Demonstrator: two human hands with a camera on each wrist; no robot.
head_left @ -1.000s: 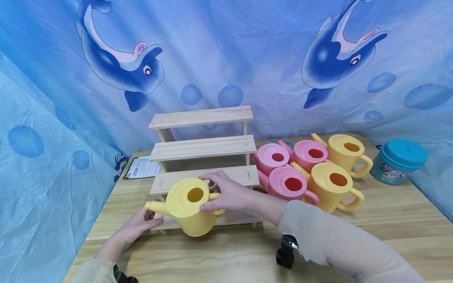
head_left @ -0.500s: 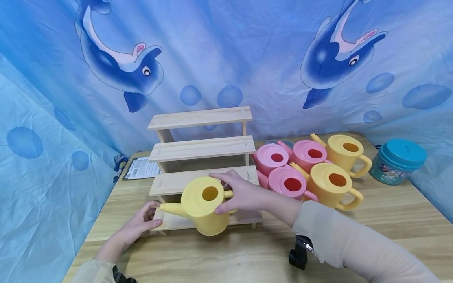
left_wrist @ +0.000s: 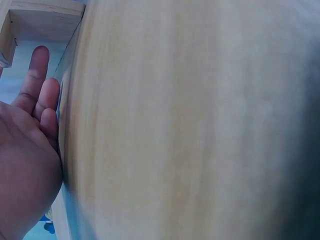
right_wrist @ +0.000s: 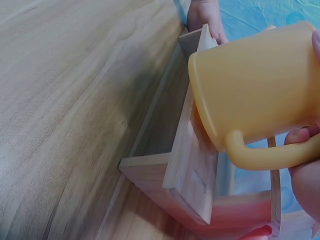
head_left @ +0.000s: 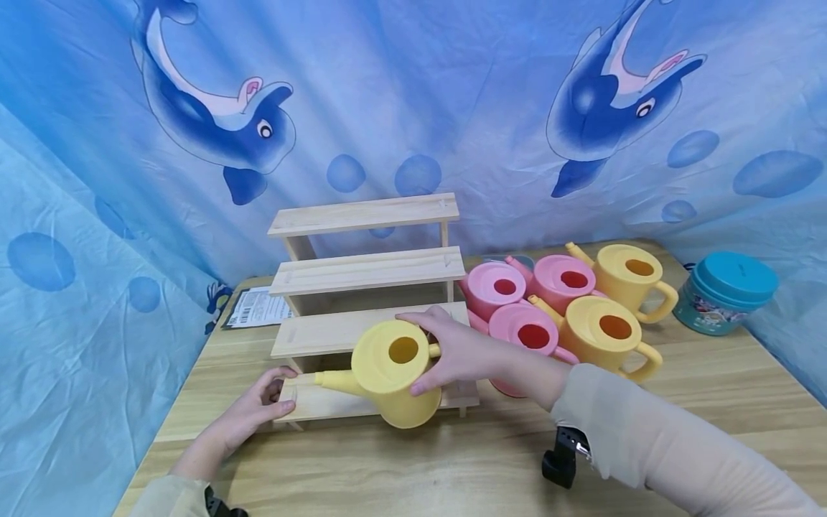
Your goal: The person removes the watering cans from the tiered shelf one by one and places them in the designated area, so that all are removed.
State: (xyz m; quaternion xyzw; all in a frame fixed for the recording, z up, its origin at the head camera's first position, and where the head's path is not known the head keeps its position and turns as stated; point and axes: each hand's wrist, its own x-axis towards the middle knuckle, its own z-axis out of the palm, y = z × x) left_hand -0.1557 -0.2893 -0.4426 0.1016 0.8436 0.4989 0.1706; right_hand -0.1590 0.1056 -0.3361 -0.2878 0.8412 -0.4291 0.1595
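My right hand (head_left: 461, 352) grips a yellow watering can (head_left: 388, 366) at its handle side, with the spout (head_left: 339, 380) pointing left. The can overlaps the lowest step of a pale wooden stepped shelf (head_left: 362, 274) in the head view. In the right wrist view, the can's base (right_wrist: 202, 105) lies close over that step's board (right_wrist: 190, 170). At the left end of the same step, my left hand (head_left: 255, 409) holds the board between thumb and fingers. The left wrist view has its palm and several fingers (left_wrist: 37, 82) beside the shelf's wooden end.
Right of the shelf stand several pink watering cans (head_left: 517, 327) and two yellow watering cans (head_left: 604, 334), close together. A teal lidded tub (head_left: 726, 294) is at the far right. A labelled packet (head_left: 258, 307) lies behind left, before a blue dolphin curtain (head_left: 413, 93).
My right hand has moved the yellow watering can to the right along the lowest step, so the spout is now away from my left hand. The left hand has stayed put.
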